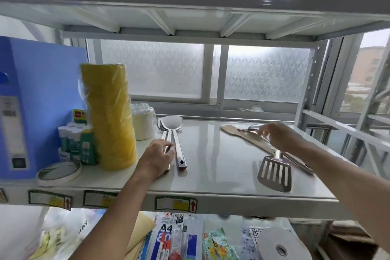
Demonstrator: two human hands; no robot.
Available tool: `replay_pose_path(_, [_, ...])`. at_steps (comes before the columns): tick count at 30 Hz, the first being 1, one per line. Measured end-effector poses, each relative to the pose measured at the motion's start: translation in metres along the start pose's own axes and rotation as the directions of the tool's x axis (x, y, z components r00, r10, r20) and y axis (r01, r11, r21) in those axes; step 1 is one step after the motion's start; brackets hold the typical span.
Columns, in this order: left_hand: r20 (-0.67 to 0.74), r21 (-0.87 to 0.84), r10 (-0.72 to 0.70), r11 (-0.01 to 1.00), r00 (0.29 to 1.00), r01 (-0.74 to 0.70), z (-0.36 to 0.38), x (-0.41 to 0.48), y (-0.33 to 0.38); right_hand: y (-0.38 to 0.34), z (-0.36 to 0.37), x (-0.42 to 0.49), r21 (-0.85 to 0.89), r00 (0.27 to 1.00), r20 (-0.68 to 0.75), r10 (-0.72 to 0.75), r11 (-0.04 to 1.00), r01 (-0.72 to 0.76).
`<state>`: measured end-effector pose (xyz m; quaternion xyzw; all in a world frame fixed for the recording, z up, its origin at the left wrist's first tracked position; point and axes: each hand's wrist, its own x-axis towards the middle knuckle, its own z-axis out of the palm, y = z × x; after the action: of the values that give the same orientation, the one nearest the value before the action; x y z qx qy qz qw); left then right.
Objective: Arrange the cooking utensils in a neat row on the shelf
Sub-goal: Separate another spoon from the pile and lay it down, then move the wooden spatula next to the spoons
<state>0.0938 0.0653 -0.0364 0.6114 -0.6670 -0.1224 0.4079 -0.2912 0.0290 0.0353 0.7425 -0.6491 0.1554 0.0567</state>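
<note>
Gripping a ladle handle [166, 143] with left hand [157, 157], blurred right hand [278, 136] spread, hiding slotted turner [275, 172] handle

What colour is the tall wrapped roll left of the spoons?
Yellow, under clear plastic wrap: the tall roll stands upright beside the spoons. Head view shows it.

shelf [221, 167]: glossy white painted metal, smooth
2 ladles [175, 139]: polished steel, mirror-bright
slotted turner [275, 172]: brushed steel, duller sheen
flat spatula [244, 138]: pale matt wood
yellow roll [109, 116]: wrapped in crinkled clear plastic film
window panes [152, 69]: frosted, patterned glass
</note>
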Motion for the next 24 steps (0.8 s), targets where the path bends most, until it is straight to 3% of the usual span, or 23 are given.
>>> replay_pose_path(5, [-0.022, 0.026, 0.014, 1.000, 1.000, -0.013, 0.001, -0.001, 0.001, 0.032, 0.010, -0.020, -0.216, 0.967, 0.202, -0.155, 0.956, 0.198])
replay_pose_path(9, [-0.078, 0.087, 0.016, 0.996, 0.997, -0.009, 0.001, -0.006, 0.005, 0.031, 0.018, -0.029, -0.377, 0.949, 0.191, -0.250, 0.874, 0.306])
replay_pose_path(16, [-0.076, 0.140, 0.189, 0.974, 0.979, -0.177, 0.000, -0.014, 0.012, 0.028, 0.015, -0.029, -0.303, 0.963, 0.054, -0.265, 0.914, 0.269])
replay_pose_path(20, [0.009, 0.223, 0.162, 0.962, 0.987, -0.160, 0.001, -0.014, 0.012, 0.034, 0.022, -0.026, -0.288, 0.950, 0.092, -0.299, 0.905, 0.313])
replay_pose_path(24, [0.046, 0.212, 0.136, 0.967, 0.990, -0.143, 0.000, -0.015, 0.012, 0.046, 0.020, -0.027, -0.247, 0.976, 0.129, -0.175, 0.948, 0.202])
